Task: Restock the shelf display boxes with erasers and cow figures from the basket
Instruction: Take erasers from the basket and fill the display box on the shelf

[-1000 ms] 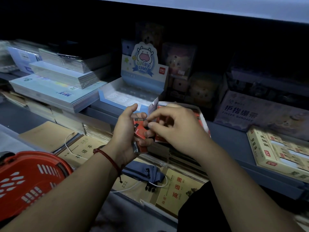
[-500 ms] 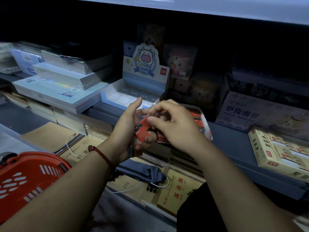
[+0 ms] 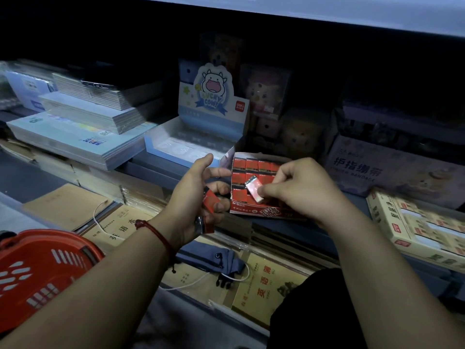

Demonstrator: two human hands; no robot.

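A red eraser display box [image 3: 266,213] stands on the shelf edge, its rows filled with red-wrapped erasers [image 3: 251,165]. My right hand [image 3: 299,190] pinches one wrapped eraser [image 3: 254,188] over the box's front row. Just left of the box, my left hand [image 3: 193,205] holds a small stack of red erasers [image 3: 210,202] in its palm, thumb and forefinger spread. Behind stands the blue "Lucky Cow" display box [image 3: 191,137] with clear packets inside. The red basket [image 3: 42,270] sits at the lower left; its contents are hidden.
Stacked notebooks [image 3: 83,137] fill the shelf's left side. A "Finger Bandage" box [image 3: 382,170] and a cream product box [image 3: 417,227] lie to the right. Brown exercise books [image 3: 266,290], a blue pouch [image 3: 214,258] and a white cable lie on the lower ledge.
My right hand took one eraser from the stack in my left hand and carried it right, over the red box. The hands have separated and the box's rows now show.
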